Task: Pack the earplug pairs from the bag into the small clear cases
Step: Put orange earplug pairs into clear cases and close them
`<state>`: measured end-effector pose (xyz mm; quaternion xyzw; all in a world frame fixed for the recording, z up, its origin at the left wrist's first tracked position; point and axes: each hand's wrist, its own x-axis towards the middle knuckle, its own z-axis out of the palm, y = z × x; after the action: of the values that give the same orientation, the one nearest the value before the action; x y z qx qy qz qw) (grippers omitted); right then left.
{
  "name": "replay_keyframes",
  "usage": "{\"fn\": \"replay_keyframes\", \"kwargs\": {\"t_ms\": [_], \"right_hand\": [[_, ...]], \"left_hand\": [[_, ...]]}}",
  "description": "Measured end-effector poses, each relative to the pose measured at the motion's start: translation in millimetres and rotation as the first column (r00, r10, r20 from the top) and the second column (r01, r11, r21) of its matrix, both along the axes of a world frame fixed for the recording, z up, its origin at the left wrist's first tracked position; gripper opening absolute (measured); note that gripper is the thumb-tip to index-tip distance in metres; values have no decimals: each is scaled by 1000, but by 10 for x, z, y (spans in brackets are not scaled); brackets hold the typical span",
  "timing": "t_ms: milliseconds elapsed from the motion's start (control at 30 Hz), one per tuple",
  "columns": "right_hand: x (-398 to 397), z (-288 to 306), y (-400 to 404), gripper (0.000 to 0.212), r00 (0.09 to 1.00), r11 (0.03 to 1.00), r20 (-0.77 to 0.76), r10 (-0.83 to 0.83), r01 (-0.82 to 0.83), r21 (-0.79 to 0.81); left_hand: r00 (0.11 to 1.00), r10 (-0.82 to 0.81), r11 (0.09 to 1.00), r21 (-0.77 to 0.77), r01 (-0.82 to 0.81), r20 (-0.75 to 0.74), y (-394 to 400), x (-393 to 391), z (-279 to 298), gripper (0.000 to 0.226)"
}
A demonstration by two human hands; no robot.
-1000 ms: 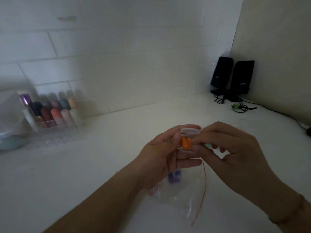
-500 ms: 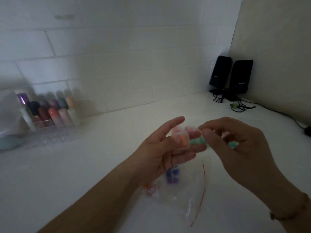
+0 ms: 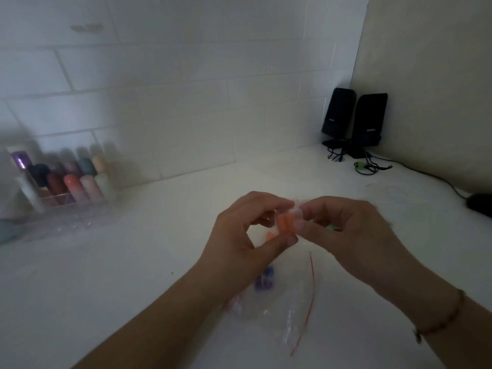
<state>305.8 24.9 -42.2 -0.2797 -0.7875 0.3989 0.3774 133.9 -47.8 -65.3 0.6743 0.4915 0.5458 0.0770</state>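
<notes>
Two orange plugs (image 3: 286, 222) sit in a small clear case (image 3: 291, 217), held mid-frame w/ both hands above the counter (image 3: 133, 275). Left hand (image 3: 239, 243) pinches case from below and left; right hand (image 3: 346, 235) pinches its top edge. Step looks like closing the lid; blur hides whether it's latched. Next: press shut, set down, grab another pair from bag (image 3: 287, 304), lower centre, purple plugs (image 3: 263, 279) inside. Speakers (image 3: 354, 121) upper right.

Bag (image 3: 287, 310) on counter (image 3: 133, 262) below hands, organizer (image 3: 66, 206) far left, speakers (image 3: 354, 123) back right
</notes>
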Motion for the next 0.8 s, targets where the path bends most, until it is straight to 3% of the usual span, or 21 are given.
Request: {"fn": "replay_keyframes", "kwargs": {"t_ms": [100, 200, 267, 367, 433, 567, 800], "right_hand": [[-16, -36, 13, 29, 997, 997, -28, 72, -73, -27], [25, -61, 166, 22, 997, 997, -13, -71, 72, 42], [70, -115, 300, 18, 974, 979, 121, -192, 180, 100], [88, -281, 390, 13, 922, 977, 328, -205, 176, 117], [46, -367, 376, 11, 893, 972, 398, -210, 146, 185], [-37, -427, 340, 14, 844, 944, 455, -282, 160, 288], [-58, -423, 342, 27, 828, 933, 468, -309, 168, 319]], "left_hand": [[999, 38, 999, -27, -37, 24, 1, -8, -7, 39], [996, 74, 988, -135, -81, -56, 1, -52, -16, 45], [978, 120, 963, -220, -157, -170, 13, -117, -31, 40], [942, 154, 934, -266, -237, -299, 18, -157, -52, 23], [952, 123, 931, -301, -208, -279, 14, -149, -47, 19], [959, 74, 908, -379, -178, -272, 6, -165, -34, 36], [968, 110, 913, -361, -188, -226, -2, -147, -18, 37]]}}
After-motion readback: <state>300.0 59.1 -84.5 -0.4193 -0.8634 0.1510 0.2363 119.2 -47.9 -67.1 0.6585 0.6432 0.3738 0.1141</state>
